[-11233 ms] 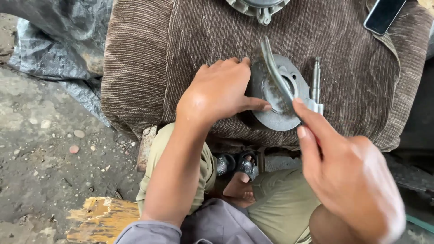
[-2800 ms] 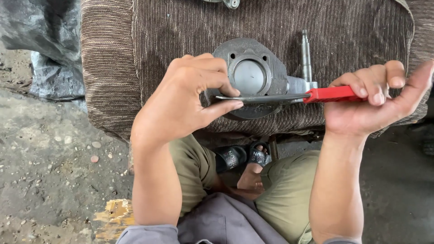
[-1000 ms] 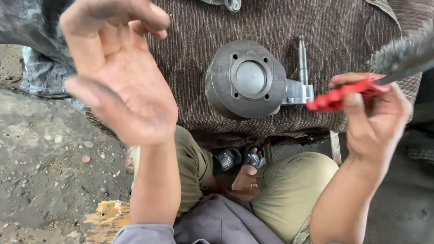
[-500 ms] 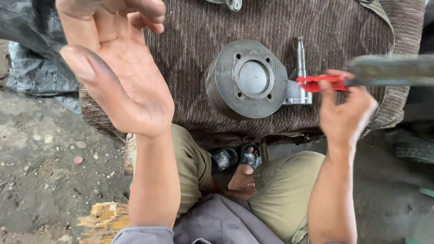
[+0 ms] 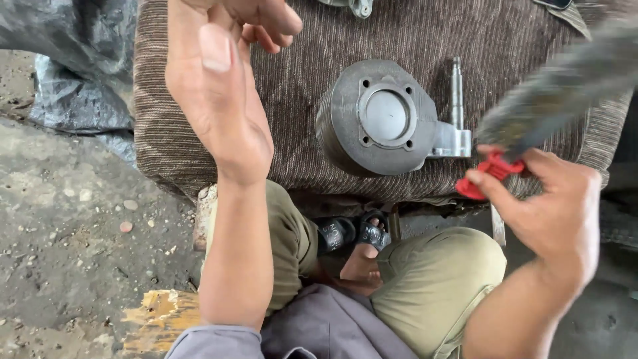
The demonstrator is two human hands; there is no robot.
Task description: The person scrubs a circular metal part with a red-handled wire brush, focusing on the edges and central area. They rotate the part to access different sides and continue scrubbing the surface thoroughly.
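the left hand (image 5: 222,93), which earlier pressed on the grey metal cylinder (image 5: 379,119), has lifted off it and now hangs open above the brown cloth (image 5: 166,133). the right hand (image 5: 551,206) has drawn the red-handled brush (image 5: 531,113) away from the cylinder, its bristles now swung up to the right and blurred.

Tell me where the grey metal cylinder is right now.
In the head view the grey metal cylinder lies on the brown ribbed cloth, centre frame, between the raised left hand and the right hand holding the red-handled brush.
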